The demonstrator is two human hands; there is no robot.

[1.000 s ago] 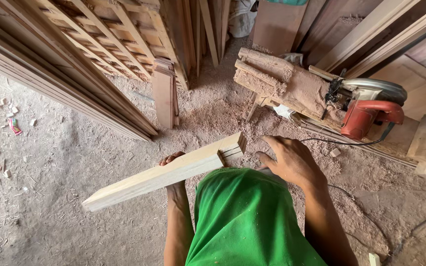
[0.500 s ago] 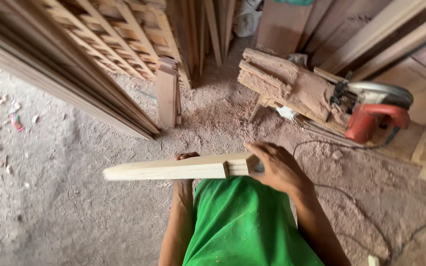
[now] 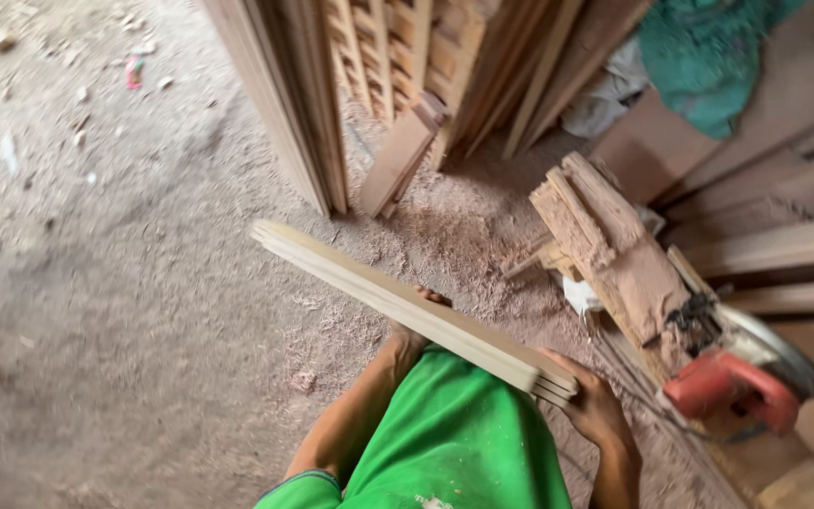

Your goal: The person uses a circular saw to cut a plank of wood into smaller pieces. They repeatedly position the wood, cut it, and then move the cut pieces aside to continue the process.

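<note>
A pale wooden slat (image 3: 407,306) is held across the middle of the frame, sloping toward upper left. It is propped from beneath by the left hand (image 3: 414,332), fingers curled against it; its near end is clamped by the right hand (image 3: 593,407), seemingly for steadiness. A red circular saw (image 3: 741,382) lies at lower right.

- One head-worn view looks steeply down from above the person's chest.
- It faces the sawdust floor (image 3: 143,311), close over both hands, with leaning wooden frames (image 3: 369,85) at the top edge.
</note>
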